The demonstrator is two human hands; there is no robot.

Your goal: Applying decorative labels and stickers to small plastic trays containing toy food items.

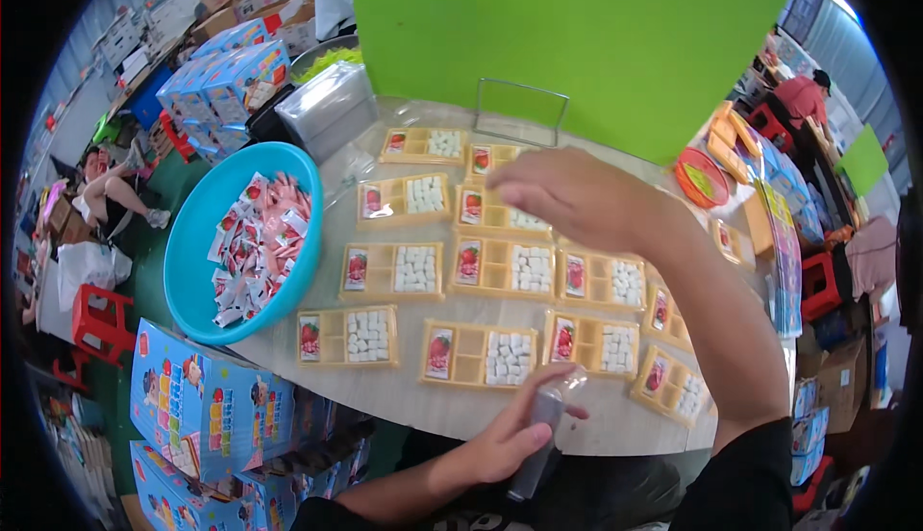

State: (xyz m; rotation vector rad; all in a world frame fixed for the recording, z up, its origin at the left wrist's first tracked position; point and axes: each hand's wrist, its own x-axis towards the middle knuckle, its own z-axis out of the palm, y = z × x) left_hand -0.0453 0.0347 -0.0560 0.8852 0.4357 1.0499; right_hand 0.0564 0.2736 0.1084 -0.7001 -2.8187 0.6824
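In my left hand [510,435], near the table's front edge, is a narrow stack of clear plastic pieces [538,440], with the fingers wrapped round it; I cannot tell whether they are lids or sheets. My right hand [567,194] reaches palm down over the middle trays, fingers stretched out, with nothing visible in it. Beneath it lies a cream compartment tray [493,212], partly hidden. Several like it spread over the table, among them a front tray [471,355], each with a strawberry-print packet [439,353] and small white pieces [510,358].
A turquoise basin [178,271] of packets stands at the left. Behind it is a clear plastic stack [332,113]. A wire stand [519,137] and a green panel [577,40] border the back. Blue cartons [207,401] sit lower left; an orange-red basket [700,180] is at right.
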